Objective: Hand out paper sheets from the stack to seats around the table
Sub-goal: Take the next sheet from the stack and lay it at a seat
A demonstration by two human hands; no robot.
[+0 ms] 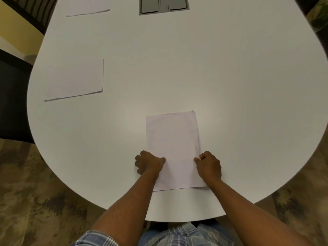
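A small stack of white paper sheets [173,142] lies on the white table [230,86], near its front edge in front of me. My left hand [149,162] grips the stack's left edge, thumb on top. My right hand [209,166] pinches the right edge the same way. A single sheet [76,80] lies flat at the table's left side. Another sheet [85,8] lies further back on the left, partly cut off by the frame's top.
A grey power and cable hatch [164,5] is set into the table's middle at the back. Dark chairs [12,96] stand at the left, with another chair [317,13] at the far right corner. Patterned carpet [35,192] surrounds the table.
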